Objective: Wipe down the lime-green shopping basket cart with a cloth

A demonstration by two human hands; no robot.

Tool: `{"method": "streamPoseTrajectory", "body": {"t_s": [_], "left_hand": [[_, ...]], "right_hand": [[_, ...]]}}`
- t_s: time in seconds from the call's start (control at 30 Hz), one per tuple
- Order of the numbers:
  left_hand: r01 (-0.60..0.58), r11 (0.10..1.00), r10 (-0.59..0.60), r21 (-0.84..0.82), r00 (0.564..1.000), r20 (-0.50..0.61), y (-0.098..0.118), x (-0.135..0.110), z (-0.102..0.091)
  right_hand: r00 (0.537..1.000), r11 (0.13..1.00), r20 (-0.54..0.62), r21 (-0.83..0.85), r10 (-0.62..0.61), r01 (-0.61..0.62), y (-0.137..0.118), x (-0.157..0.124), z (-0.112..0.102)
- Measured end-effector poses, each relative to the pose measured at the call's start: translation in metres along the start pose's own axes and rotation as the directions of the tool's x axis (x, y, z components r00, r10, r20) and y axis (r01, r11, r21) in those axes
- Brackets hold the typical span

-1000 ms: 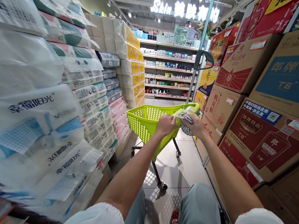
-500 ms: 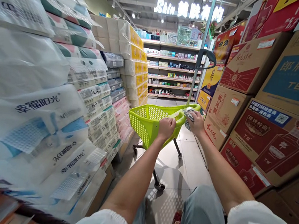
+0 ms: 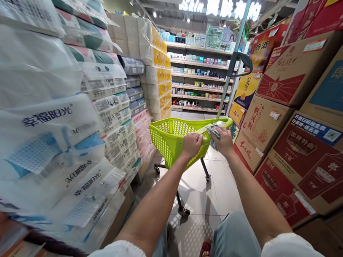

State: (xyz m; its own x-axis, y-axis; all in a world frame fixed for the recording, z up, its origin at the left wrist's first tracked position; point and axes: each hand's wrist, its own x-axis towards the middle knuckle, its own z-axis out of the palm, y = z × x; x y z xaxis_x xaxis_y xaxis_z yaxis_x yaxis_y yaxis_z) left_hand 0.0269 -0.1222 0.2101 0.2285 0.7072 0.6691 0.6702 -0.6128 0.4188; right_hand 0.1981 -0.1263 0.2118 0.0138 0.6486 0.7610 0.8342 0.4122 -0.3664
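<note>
A lime-green basket cart (image 3: 173, 148) with a perforated body stands on dark legs with casters ahead of me. My left hand (image 3: 192, 144) is closed round the near end of its rim, by the handle bar. A crumpled grey-and-white cloth (image 3: 213, 134) is in my right hand (image 3: 223, 142), whose bent fingers press it on the bar. Part of the bar is hidden under the cloth and fingers. A tall pole (image 3: 236, 40) with a dark grip (image 3: 244, 64) rises behind the cart's right end.
Wrapped tissue packs (image 3: 58, 138) are piled high close on my left. Cardboard liquor cartons (image 3: 315, 153) form a wall on the right. Shelves of small boxed goods (image 3: 203, 73) cross the far end. Pale floor tiles (image 3: 209, 197) run between my legs and the cart.
My right hand and the cloth have slid slightly left along the bar. My left hand keeps its grip on the rim. The camera view has shifted a little.
</note>
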Motion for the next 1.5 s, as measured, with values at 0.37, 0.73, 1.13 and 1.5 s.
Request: {"method": "streamPoseTrajectory", "body": {"t_s": [0.37,0.73,1.13,1.5], "left_hand": [[0.002,0.999,-0.003,-0.034,1.0,-0.011,0.0,-0.001,0.001],[-0.03,0.992,0.031,-0.121,1.0,0.002,-0.021,0.0,-0.014],[-0.016,0.997,0.011,0.073,0.997,0.072,-0.056,0.01,-0.05],[0.139,0.854,-0.254,0.502,0.953,0.168,0.002,0.023,-0.038]], "right_hand": [[0.996,0.997,0.044,0.007,-0.078,0.078,-0.015,-0.004,-0.003],[1.0,0.997,0.031,-0.074,-0.001,0.004,-0.015,0.008,0.006],[0.994,0.993,0.104,-0.105,-0.036,0.047,-0.068,-0.005,0.013],[0.99,0.961,0.135,-0.275,0.031,0.007,-0.086,0.001,0.011]]}}
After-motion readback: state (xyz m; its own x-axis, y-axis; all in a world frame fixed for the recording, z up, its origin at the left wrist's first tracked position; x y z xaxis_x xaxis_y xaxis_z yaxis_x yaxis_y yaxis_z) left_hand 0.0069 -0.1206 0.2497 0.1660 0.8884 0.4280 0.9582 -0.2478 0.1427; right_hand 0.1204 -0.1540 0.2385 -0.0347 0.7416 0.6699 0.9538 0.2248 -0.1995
